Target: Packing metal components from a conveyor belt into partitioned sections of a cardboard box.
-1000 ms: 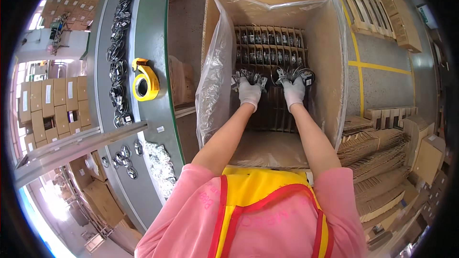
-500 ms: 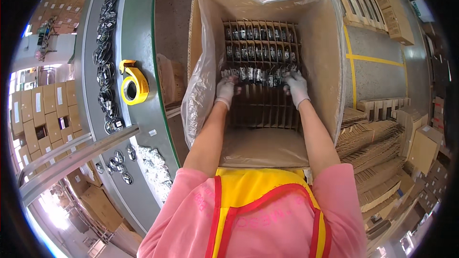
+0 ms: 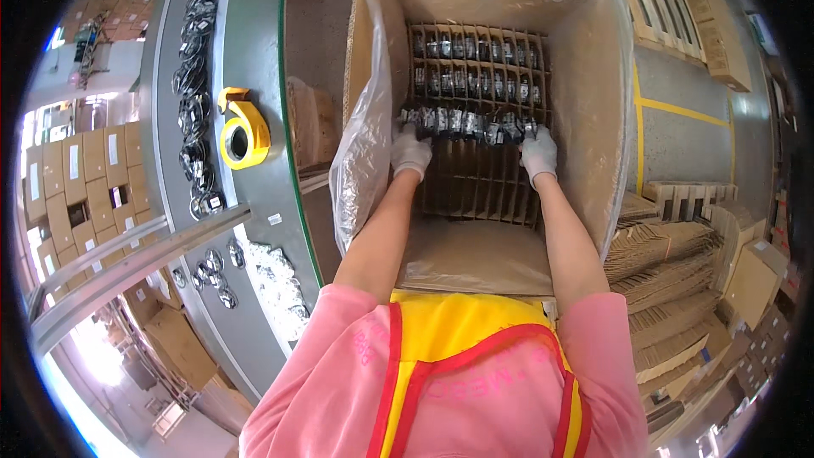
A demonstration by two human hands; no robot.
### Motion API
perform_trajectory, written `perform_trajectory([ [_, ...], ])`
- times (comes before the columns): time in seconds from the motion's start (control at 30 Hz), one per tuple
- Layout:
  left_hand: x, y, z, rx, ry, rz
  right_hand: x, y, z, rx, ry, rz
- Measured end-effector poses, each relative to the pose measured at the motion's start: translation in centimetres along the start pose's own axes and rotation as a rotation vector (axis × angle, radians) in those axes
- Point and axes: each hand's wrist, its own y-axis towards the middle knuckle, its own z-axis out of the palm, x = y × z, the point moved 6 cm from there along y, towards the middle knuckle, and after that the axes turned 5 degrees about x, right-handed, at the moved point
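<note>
A row of small black coiled bundles with white labels (image 3: 466, 124), which look like cables, lies across the divider grid inside a large cardboard box (image 3: 593, 119). At the row's left end is my left hand (image 3: 410, 154), in a pale glove, its fingers curled against the last bundles. My right hand (image 3: 539, 155), gloved too, grips the right end with its fingertips partly hidden. Two more rows of the same bundles stand in the slots of the cardboard divider (image 3: 475, 191) farther away; nearer slots look bare. Clear plastic lining (image 3: 365, 144) hangs over the box's left wall.
To the left, a conveyor table (image 3: 254, 42) carries a long line of black bundles (image 3: 194, 76), a yellow tape dispenser (image 3: 246, 137) and a heap of shiny silvery packets (image 3: 275, 284). A metal rail (image 3: 144, 259) crosses it. Flattened cardboard (image 3: 661, 254) and a wooden pallet (image 3: 653, 4) are at the right.
The whole view has shifted slightly. My right hand's fingers have moved from over the bundles to the row's right end, and my left hand has closed in beside the left end.
</note>
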Motion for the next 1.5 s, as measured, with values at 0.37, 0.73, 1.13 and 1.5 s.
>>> perform_trajectory([
  [0.37,1.1,1.3,0.0,-0.089,-0.147,-0.077,0.6,-1.3,-1.9,-0.207,0.374,0.085],
  [0.73,0.8,1.2,0.0,-0.162,-0.071,-0.027,0.0,-1.3,-1.0,0.027,0.696,0.28],
  [1.13,0.7,1.2,-1.3,-0.067,-0.191,-0.058,2.0,-1.3,-1.9,-0.293,-0.217,-0.07],
  [1.5,1.2,2.0,-1.5,-0.163,-0.017,-0.139,6.2,-4.2,1.8,0.164,-0.41,-0.308],
])
